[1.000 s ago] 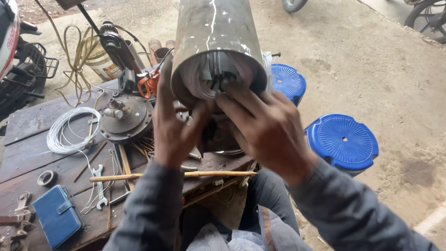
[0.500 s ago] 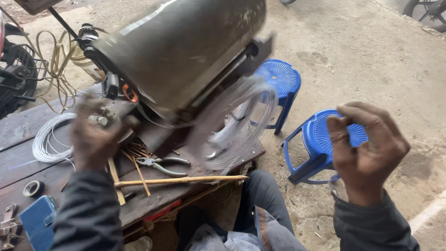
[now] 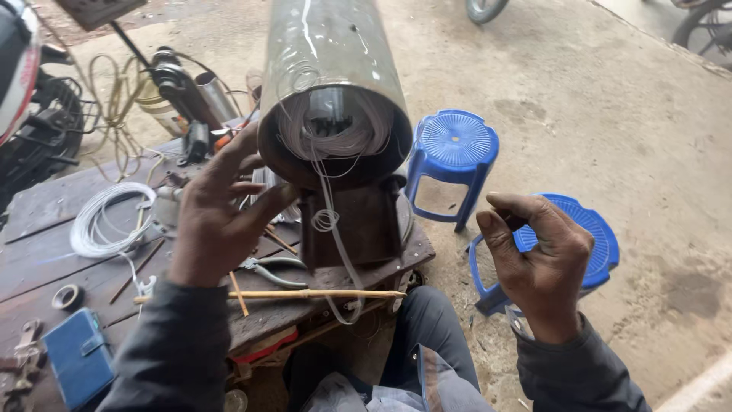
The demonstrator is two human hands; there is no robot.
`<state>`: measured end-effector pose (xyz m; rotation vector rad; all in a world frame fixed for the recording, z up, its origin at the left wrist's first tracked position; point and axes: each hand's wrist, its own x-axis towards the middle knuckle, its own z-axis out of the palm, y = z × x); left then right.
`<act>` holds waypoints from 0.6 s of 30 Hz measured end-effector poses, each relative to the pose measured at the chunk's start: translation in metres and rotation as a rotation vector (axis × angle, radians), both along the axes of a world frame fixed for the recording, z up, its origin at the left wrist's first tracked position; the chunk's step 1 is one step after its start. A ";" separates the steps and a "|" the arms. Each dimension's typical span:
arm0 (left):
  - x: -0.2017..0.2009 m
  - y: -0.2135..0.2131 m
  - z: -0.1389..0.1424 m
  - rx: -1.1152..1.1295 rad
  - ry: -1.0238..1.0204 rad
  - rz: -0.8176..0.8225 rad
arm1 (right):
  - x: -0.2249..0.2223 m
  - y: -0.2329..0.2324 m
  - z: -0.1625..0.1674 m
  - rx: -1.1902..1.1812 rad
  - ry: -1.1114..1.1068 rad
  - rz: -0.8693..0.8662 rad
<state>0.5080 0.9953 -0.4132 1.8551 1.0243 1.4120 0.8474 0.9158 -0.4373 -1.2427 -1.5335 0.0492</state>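
Far left on the wooden desk [image 3: 46,252]: one blue case [image 3: 78,357] at the near edge, one small tape roll [image 3: 67,296], one loose coil of white wire [image 3: 99,221] lying flat, likely kept there as spare winding stock. Left hand [image 3: 221,217] is spread wide, palm and fingers pressed against the left rim of the steel motor cylinder [image 3: 335,84], gripping nothing, looks like it steadies the tube so it does not roll. One cylinder, lying on its side on a dark metal stand [image 3: 358,221] at the desk's right near corner, open end toward the camera, so the winding inside can be reached. White winding wire [image 3: 335,130] bunched in the bore, a few strands hang down past the desk edge. One pair of pliers [image 3: 271,268] just under the left hand, one thin bamboo stick [image 3: 305,294] along the near edge, both within easy reach. Right of the desk, two blue plastic stools [image 3: 454,149] on the concrete floor, one farther, one nearer. Right hand [image 3: 541,259] is in the air in front of the nearer stool, well apart from the cylinder, fingers curled narrow with thumb to fingertips; cannot tell whether it pinches a strand.
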 end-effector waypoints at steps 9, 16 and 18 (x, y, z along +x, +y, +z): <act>0.001 -0.020 0.022 0.211 0.350 0.228 | -0.071 0.006 0.064 0.200 -0.378 0.304; -0.044 -0.071 0.041 0.634 0.440 0.419 | -0.164 0.010 0.109 0.155 -0.712 0.202; -0.063 -0.078 0.050 0.693 0.449 0.412 | -0.195 0.006 0.119 0.095 -0.798 0.148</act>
